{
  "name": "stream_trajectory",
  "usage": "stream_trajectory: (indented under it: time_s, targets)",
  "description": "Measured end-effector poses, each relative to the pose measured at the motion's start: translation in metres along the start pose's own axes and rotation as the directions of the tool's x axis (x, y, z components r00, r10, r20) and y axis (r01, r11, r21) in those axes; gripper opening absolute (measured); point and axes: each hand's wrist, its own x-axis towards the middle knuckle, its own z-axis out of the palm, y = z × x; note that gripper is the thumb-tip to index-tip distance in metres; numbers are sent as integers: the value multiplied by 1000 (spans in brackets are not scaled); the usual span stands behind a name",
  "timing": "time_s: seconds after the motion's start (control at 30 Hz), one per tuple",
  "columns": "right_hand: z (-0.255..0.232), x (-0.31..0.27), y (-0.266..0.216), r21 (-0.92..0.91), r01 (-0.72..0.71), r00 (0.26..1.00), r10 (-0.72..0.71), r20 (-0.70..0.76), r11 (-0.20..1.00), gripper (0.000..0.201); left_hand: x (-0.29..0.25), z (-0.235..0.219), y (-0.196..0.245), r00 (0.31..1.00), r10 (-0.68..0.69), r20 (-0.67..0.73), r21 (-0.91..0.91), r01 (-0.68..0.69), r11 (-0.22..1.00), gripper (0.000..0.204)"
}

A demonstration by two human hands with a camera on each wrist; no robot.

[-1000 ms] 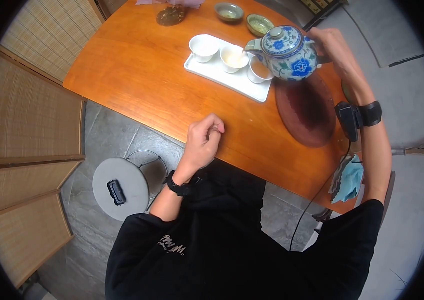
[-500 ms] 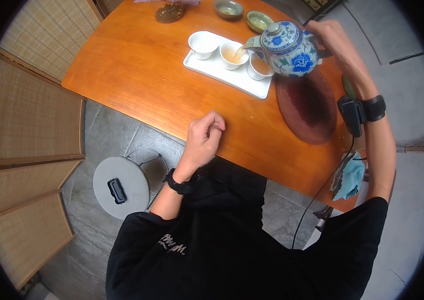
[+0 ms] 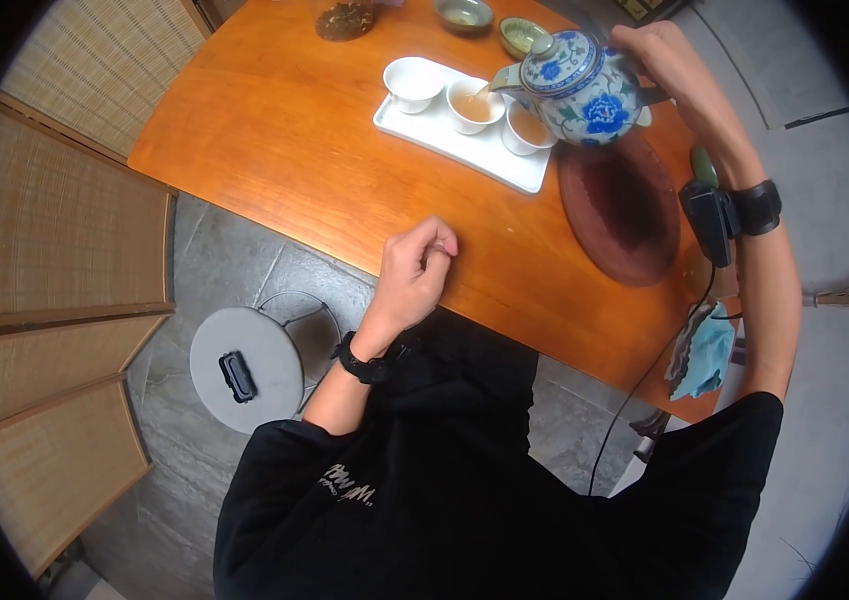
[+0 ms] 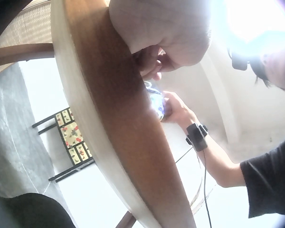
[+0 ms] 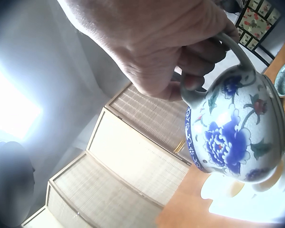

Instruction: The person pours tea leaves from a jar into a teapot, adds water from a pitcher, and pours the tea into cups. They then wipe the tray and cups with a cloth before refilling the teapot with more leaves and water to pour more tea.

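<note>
My right hand [image 3: 673, 78] grips the handle of a blue-and-white floral teapot [image 5: 225, 137], its fingers curled through the loop. The teapot is tilted, and a thin stream of tea runs from its spout into the middle white cup [image 3: 475, 108]. The right cup [image 3: 527, 132] holds amber tea, while the left cup [image 3: 414, 84] looks white inside. All three cups stand on a white rectangular tray [image 3: 455, 150]. My left hand [image 3: 417, 270] rests at the table's near edge, loosely curled and holding nothing.
A dark red oval plate [image 3: 617, 215] lies right of the tray on the wooden table [image 3: 275, 130]. Two small bowls [image 3: 464, 14] and a glass container [image 3: 345, 18] stand at the back. A light-blue cloth [image 3: 705, 350] lies at the right corner; a cable hangs beside it.
The tea in the middle cup has gone from pale to amber, with the stream now plain to see. My right hand and the teapot have shifted slightly; my left hand stays at the edge.
</note>
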Motion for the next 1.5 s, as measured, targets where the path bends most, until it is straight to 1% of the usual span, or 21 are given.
stream_trajectory:
  time_s: [0.03,0.13,0.23,0.33,0.43,0.53,0.63,0.73,0.77,0.87,0.93,1.0,1.03,1.13,1.23,1.33,1.43,1.5]
  targets:
    - [-2,4,5,-7,-12,999,13,41,1000,38,0,0,0,1000,-5,1,-3,5,1000,9]
    - [0,3,7,6,71,997,-71,31,997,38,0,-1,0,1000,2,1,1,-2,1000,8]
    - [2,5,10,-5,62,998,-62,19,998,39,1,-2,2,1000,-16,15,6,16,1000,8]
    - [5,0,4,-41,70,997,-71,-24,997,38,0,-1,0,1000,-13,2,-6,13,1000,8]
    - [4,2,11,-25,17,1000,-17,-13,1000,37,1,-1,2,1000,0,6,-2,0,1000,9]
    - [5,0,16,38,-73,997,72,17,997,36,1,-2,0,1000,-1,7,-9,1,1000,9]
    - [11,-17,10,98,-27,998,32,-53,995,36,0,-2,1,1000,-16,11,-12,16,1000,8]
    - [12,-16,29,170,-100,982,125,-143,980,36,1,-3,3,999,-25,34,-10,25,1000,8]
    - [9,-17,32,176,-103,983,128,-135,979,33,1,-3,3,999,-21,39,-7,22,1000,8]
    - [14,-24,37,446,-187,950,277,-146,875,32,1,-4,2,999,-7,53,-10,7,1000,9]
    - [19,-23,51,556,-230,931,348,-115,799,28,0,-5,0,998,5,64,-31,-3,1000,11]
    - [24,-25,58,668,-258,917,394,-58,698,28,0,-8,-3,995,27,95,-49,-23,999,13]
    - [26,-28,60,679,-232,926,372,-65,697,26,0,-8,-3,993,39,110,-57,-33,998,14]
    - [30,-36,55,779,-239,910,415,-29,580,25,0,-6,-3,994,55,90,-75,-48,996,16]
    - [24,-34,62,761,-194,943,332,-30,618,24,-1,-8,-5,994,33,104,-41,-28,999,16]
    - [24,-21,58,746,-152,954,294,-61,648,25,0,-6,-5,994,59,87,-50,-55,997,16]
    - [29,-7,51,752,-161,968,250,-5,640,26,-1,-5,-4,995,55,86,-49,-51,998,16]
    - [33,-7,29,669,-129,978,207,-38,732,26,-2,-5,-2,995,57,80,-40,-54,998,17]
